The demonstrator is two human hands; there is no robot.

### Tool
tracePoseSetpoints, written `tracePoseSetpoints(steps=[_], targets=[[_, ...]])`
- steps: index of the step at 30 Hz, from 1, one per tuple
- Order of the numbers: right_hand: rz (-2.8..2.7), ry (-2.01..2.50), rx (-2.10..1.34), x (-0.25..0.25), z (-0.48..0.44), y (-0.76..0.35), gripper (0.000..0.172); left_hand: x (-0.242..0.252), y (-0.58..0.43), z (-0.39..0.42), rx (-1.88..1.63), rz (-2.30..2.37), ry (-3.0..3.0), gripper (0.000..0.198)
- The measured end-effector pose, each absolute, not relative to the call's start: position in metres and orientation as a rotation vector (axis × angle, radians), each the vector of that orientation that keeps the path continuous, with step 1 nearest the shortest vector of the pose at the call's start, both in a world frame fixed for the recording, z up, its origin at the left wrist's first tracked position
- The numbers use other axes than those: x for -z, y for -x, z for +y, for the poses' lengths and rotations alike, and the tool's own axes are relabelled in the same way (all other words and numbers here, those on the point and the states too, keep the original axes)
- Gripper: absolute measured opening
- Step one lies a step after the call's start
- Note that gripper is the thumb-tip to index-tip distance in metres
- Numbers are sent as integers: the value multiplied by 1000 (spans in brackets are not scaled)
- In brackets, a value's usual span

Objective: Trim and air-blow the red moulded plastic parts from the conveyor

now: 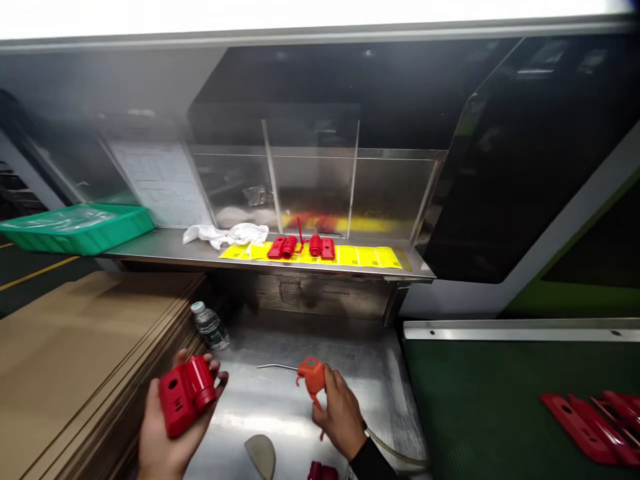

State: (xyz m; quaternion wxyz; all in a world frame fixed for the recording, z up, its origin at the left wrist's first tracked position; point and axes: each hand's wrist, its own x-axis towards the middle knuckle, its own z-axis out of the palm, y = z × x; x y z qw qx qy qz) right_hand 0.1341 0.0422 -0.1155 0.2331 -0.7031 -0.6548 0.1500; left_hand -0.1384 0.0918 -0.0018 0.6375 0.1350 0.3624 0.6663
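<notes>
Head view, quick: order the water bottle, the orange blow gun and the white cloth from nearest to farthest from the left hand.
1. Water bottle, just beyond the left hand holding the red part, by the cardboard stack.
2. Orange blow gun, to the right, gripped in the right hand.
3. White cloth, up on the back shelf.

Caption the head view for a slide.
Left hand holds a red plastic housing; right hand grips an orange air gun over a steel bench.

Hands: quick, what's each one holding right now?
Left hand: holds a boxy red plastic part.
Right hand: grips an orange plastic blow gun with metal nozzle.
</notes>
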Motion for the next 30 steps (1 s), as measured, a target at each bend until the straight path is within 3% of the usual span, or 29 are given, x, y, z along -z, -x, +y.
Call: tracePoseSetpoints(steps=[6, 9, 11, 15, 18, 20, 22, 25, 28, 30], targets=[[-1751, 2061, -426, 193, 50, -145, 60, 52, 155, 54, -1613, 752, -318, 50], [-1716, 2017, -406, 203, 47, -140, 50, 58, 175, 29, -1619, 725, -280, 47], [-1686, 1973, -421, 196, 43, -123, 46, 54, 191, 10, -1612, 680, -268, 56], [-1849, 1595, -717, 150, 24, -31, 68, 49, 224, -32, -1615, 647, -356, 72], [-1761, 920, -1435, 110, -5, 63, 100, 55, 255, -66, -1596, 827, -561, 73], [-1618, 770, -1737, 100, -26, 114, 93, 62, 283, -94, -1582, 991, -665, 75], [-1651, 772, -1779, 109, -46, 152, 82, 70, 316, -126, -1576, 1159, -674, 73], [-1818, 725, -1706, 149, -76, 197, 80, 86, 366, -180, -1489, 1404, -583, 69], [-1941, 660, -1737, 194, -107, 245, 86, 115, 408, -223, -1417, 1525, -411, 68], [-2074, 729, -1705, 219, -126, 276, 99, 149, 437, -240, -1448, 1548, -250, 64]])
